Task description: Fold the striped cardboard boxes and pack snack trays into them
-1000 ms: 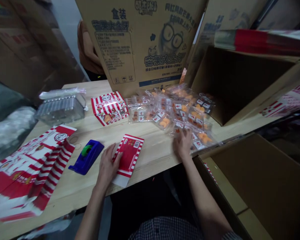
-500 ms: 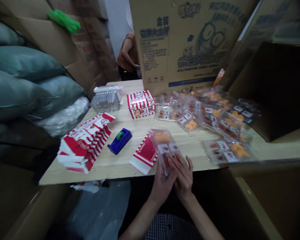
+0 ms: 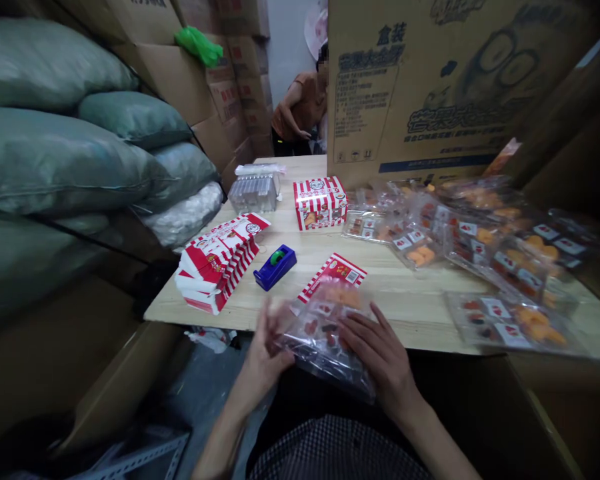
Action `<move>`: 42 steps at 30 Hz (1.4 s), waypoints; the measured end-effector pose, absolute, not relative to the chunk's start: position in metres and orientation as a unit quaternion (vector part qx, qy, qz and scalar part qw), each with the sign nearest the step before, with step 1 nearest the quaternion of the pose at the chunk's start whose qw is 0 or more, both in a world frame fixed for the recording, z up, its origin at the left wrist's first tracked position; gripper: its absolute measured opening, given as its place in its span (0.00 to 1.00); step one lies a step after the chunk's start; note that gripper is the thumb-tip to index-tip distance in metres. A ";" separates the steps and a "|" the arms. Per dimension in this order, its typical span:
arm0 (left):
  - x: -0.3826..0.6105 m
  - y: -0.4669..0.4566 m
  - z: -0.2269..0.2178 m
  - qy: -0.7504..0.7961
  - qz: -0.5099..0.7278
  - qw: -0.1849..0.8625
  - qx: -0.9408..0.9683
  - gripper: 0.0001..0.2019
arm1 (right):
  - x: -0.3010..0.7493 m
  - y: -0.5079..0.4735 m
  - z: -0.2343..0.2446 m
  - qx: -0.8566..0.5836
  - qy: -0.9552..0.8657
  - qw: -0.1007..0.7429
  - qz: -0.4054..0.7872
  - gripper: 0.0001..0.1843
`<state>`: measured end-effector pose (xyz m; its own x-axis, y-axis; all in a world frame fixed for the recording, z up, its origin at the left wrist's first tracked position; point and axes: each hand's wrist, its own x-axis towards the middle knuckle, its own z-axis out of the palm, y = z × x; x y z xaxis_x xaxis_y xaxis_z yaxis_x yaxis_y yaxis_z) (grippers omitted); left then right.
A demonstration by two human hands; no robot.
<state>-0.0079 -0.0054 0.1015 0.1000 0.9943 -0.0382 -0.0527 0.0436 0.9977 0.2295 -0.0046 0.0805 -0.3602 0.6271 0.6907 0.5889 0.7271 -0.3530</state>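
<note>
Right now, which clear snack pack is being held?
The snack pack between the left hand and right hand; other packs lie on the table.

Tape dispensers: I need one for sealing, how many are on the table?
1: a blue tape dispenser between the flat-box stack and the single flat box; others may be hidden.

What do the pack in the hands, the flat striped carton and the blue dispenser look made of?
Clear pack, held between the left hand and right hand: thin transparent plastic, glossy; the contents show through it.
Flat striped carton: probably printed paperboard; it lies thin and flat, with a matte look.
Blue tape dispenser: moulded hard plastic, by its smooth, slightly shiny body.
</note>
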 end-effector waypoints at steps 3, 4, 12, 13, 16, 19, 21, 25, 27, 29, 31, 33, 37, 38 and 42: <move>-0.028 -0.024 0.125 0.495 0.342 0.298 0.741 0.57 | 0.215 -0.010 0.111 -0.330 -0.871 0.361 0.049 0.17; -0.032 -0.028 0.132 0.465 0.288 0.266 0.794 0.51 | 0.206 -0.012 0.119 -0.305 -0.882 0.355 0.059 0.15; -0.082 -0.032 0.123 0.643 0.432 0.339 0.533 0.15 | 0.224 0.064 0.124 -0.347 -0.872 0.245 0.241 0.53; -0.089 -0.030 0.117 0.669 0.484 0.362 0.433 0.18 | 0.231 0.086 0.118 -0.366 -0.887 0.162 0.229 0.58; -0.100 -0.025 0.097 0.675 0.564 0.423 0.219 0.28 | 0.229 0.146 0.092 -0.420 -0.885 -0.104 0.170 0.73; -0.103 -0.020 0.075 0.667 0.550 0.480 0.148 0.29 | 0.209 0.181 0.064 -0.369 -0.895 -0.207 0.140 0.74; -0.107 -0.017 0.061 0.656 0.531 0.520 0.132 0.28 | 0.200 0.188 0.049 -0.348 -0.901 -0.202 0.162 0.72; -0.119 -0.007 0.043 0.636 0.489 0.581 0.141 0.28 | 0.211 0.176 0.031 -0.342 -0.909 -0.108 0.211 0.69; -0.125 0.001 0.039 0.633 0.456 0.601 0.172 0.26 | 0.225 0.160 0.025 -0.344 -0.908 -0.059 0.233 0.66; -0.126 0.012 0.036 0.634 0.418 0.618 0.203 0.26 | 0.238 0.139 0.021 -0.356 -0.901 -0.023 0.246 0.65; -0.123 0.024 0.036 0.636 0.392 0.625 0.228 0.27 | 0.247 0.116 0.018 -0.371 -0.895 -0.005 0.247 0.65; -0.116 0.036 0.037 0.643 0.393 0.610 0.244 0.28 | 0.252 0.095 0.017 -0.382 -0.892 0.006 0.242 0.65; -0.096 0.050 0.037 0.645 0.441 0.564 0.267 0.30 | 0.253 0.067 0.014 -0.411 -0.884 0.021 0.223 0.63; -0.092 0.050 0.035 0.639 0.455 0.556 0.274 0.31 | 0.252 0.064 0.013 -0.426 -0.879 0.031 0.213 0.62; -0.076 0.038 0.023 0.612 0.521 0.521 0.287 0.32 | 0.249 0.058 0.005 -0.506 -0.840 0.084 0.175 0.58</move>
